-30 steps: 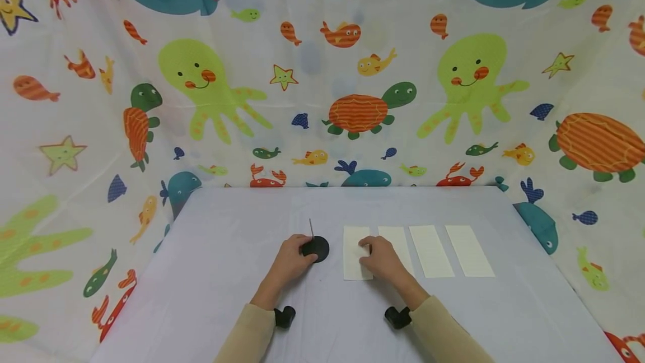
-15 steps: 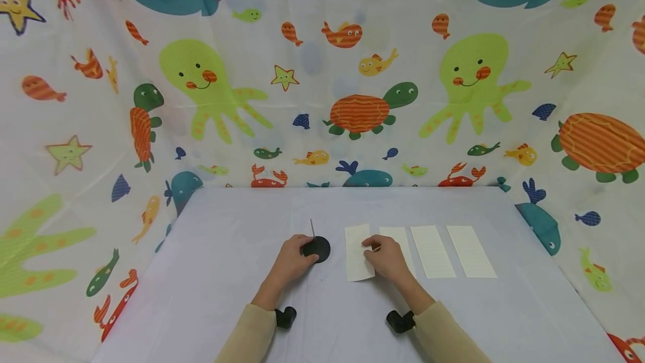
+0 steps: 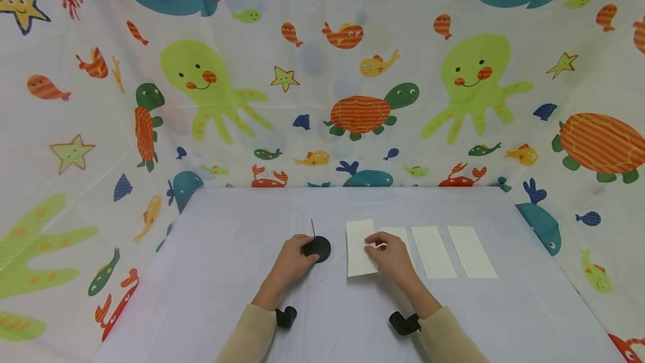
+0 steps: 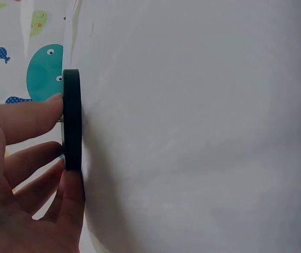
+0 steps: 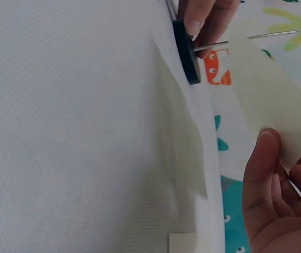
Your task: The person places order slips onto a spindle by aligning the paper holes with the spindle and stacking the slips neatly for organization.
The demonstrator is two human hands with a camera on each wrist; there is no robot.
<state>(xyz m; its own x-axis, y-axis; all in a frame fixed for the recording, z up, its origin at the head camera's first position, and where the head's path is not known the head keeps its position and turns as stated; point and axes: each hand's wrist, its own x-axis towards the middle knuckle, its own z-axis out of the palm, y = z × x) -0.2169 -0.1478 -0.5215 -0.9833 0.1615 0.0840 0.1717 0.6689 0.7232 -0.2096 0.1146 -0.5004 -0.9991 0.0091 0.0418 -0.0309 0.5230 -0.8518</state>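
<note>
My left hand (image 3: 291, 255) holds the round black base of a receipt spike (image 3: 319, 250) at its left edge. The thin metal rod stands up from the base. In the left wrist view, thumb and fingers sit at the rim of the base (image 4: 73, 118). To the right, my right hand (image 3: 394, 257) pinches the right edge of a pale paper slip (image 3: 359, 248). The right wrist view shows this slip (image 5: 266, 92) raised off the table and tilted, partly in front of the rod. Another pale slip (image 5: 181, 126) lies flat below it.
Right of the lifted slip lie more pale slips in a row: one partly behind my right hand (image 3: 395, 232), then a middle slip (image 3: 433, 252) and a far-right slip (image 3: 471, 251). A white cloth covers the table (image 3: 242, 228). A sea-animal curtain (image 3: 302, 99) hangs behind.
My right hand has taken hold of the leftmost slip and lifted it a little, moving slightly to the right. The left hand stays on the base of the receipt spike.
</note>
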